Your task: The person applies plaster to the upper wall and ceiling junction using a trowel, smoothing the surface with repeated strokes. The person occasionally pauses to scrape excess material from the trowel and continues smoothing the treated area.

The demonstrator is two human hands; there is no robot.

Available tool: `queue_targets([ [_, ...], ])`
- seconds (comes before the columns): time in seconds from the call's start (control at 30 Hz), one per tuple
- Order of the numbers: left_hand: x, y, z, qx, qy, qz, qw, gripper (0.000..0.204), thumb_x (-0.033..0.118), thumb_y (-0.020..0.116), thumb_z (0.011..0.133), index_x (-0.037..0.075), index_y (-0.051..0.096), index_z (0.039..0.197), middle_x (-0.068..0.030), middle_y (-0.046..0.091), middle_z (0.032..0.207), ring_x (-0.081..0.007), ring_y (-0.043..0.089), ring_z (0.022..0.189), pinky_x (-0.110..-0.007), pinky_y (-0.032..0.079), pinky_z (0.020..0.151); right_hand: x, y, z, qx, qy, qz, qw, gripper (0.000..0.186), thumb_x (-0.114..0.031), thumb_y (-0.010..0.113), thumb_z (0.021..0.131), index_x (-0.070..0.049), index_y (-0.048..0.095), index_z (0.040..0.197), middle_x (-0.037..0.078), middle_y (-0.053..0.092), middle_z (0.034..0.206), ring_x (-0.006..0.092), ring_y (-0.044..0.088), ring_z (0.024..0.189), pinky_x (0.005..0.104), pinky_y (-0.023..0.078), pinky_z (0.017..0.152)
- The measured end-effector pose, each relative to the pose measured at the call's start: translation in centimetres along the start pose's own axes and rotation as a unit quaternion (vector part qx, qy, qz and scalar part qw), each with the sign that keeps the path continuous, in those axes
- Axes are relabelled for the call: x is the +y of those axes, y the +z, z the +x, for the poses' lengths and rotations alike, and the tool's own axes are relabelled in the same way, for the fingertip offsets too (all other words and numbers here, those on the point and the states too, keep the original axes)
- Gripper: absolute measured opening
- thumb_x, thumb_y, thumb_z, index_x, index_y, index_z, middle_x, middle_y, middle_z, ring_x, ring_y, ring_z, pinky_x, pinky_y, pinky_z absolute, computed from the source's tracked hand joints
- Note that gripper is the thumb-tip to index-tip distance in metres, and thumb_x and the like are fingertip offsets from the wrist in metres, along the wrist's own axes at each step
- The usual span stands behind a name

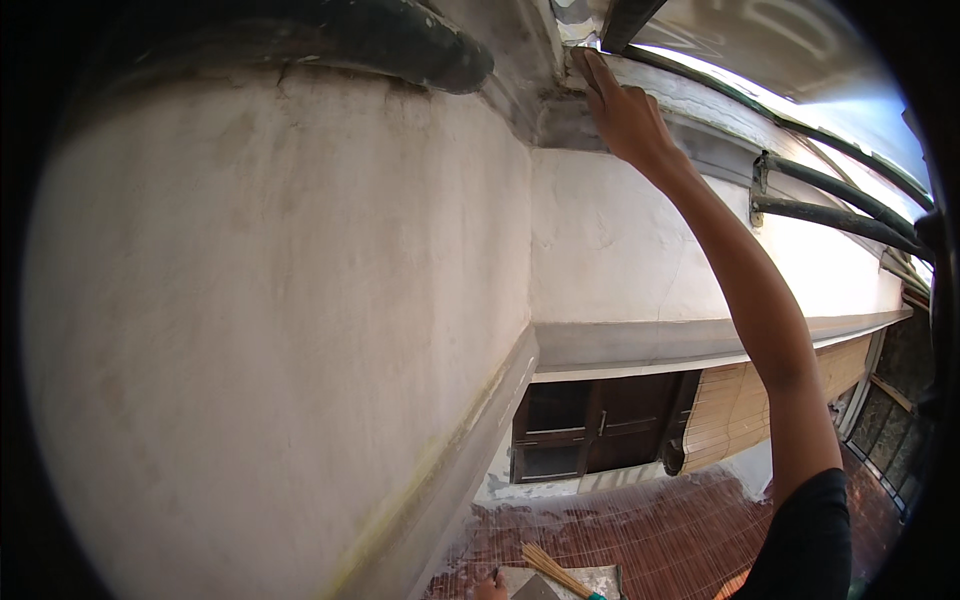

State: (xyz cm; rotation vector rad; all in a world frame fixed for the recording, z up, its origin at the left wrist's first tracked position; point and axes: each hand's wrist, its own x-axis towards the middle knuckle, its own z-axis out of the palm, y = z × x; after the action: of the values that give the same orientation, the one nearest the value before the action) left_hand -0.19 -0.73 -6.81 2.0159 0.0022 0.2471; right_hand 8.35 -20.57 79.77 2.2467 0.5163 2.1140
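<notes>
Black sleeve [808, 540] closest to us, low on the right, and out of it stretches a long bare arm [745, 265], up and across to the left, all the way to the corner under the roof! Up there the right hand [628, 118] meets the near end of a pale ledge [700, 98], fingers pointing up, right where the ledge runs into the corner. Here's the relation that counts: the ledge's long axis heads off rightward from those fingertips, sloping down across the view, so the right hand is by far the nearer one. Way below, at the bottom edge, a bit of the left hand [490, 588] shows just beside a pale board [607, 576], with a grey plate [535, 588] and a slanting bundle of thin sticks [553, 566] with a green end over it. So the hands are well apart, one high, one low! Is the right one clamped on anything? Can't tell from here; the left is cut off, so its grip can't be told either. And lettering? Big pale letter-like shapes on the roof sheet [745, 70] overhead, blurred, no brand or label that I can make out.
</notes>
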Motion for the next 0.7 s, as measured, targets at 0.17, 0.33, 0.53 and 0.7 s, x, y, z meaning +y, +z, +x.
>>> queue_targets([
  [0.17, 0.8, -0.5, 0.1, -0.042, -0.035, 0.040, 0.998, 0.059, 0.050, 0.035, 0.105, 0.005, 0.059, 0.134, -0.0291, 0.060, 0.129, -0.0470, 0.056, 0.120, -0.055, 0.037, 0.107, -0.1, -0.8, 3.1, 0.040, -0.078, 0.004, 0.996, 0.049, -0.020, 0.051, 0.097, -0.009, 0.046, 0.145, 0.029, 0.067, 0.079, 0.0447, 0.068, 0.074, 0.0520, 0.055, 0.072],
  [0.33, 1.2, -0.5, 0.2, -0.048, -0.052, 0.043, 0.997, 0.060, 0.051, 0.035, 0.104, 0.004, 0.059, 0.134, -0.0289, 0.060, 0.128, -0.0462, 0.056, 0.120, -0.055, 0.038, 0.106, 0.0, -0.8, 4.7, 0.012, -0.085, -0.017, 0.996, 0.035, -0.017, 0.050, 0.096, -0.001, 0.056, 0.126, 0.027, 0.069, 0.086, 0.0426, 0.070, 0.077, 0.0510, 0.056, 0.073],
  [0.53, 1.7, -0.9, 0.7, -0.057, -0.064, 0.053, 0.995, 0.061, 0.052, 0.036, 0.104, 0.004, 0.059, 0.134, -0.0286, 0.061, 0.128, -0.0452, 0.057, 0.120, -0.054, 0.039, 0.105, 1.1, 1.8, 5.8, 0.042, -0.089, -0.119, 0.988, 0.023, -0.011, 0.051, 0.094, 0.000, 0.058, 0.113, 0.017, 0.066, 0.094, 0.0325, 0.065, 0.087, 0.0479, 0.053, 0.073],
  [0.7, 1.6, -1.3, 0.2, -0.063, -0.068, 0.055, 0.994, 0.062, 0.053, 0.036, 0.104, 0.004, 0.058, 0.134, -0.0283, 0.061, 0.127, -0.0444, 0.057, 0.120, -0.054, 0.040, 0.104, 4.3, 3.0, 9.8, 0.048, -0.348, -0.272, 0.896, 0.019, -0.010, 0.050, 0.093, -0.001, 0.063, 0.104, 0.014, 0.066, 0.098, 0.0289, 0.066, 0.088, 0.0426, 0.054, 0.073],
])
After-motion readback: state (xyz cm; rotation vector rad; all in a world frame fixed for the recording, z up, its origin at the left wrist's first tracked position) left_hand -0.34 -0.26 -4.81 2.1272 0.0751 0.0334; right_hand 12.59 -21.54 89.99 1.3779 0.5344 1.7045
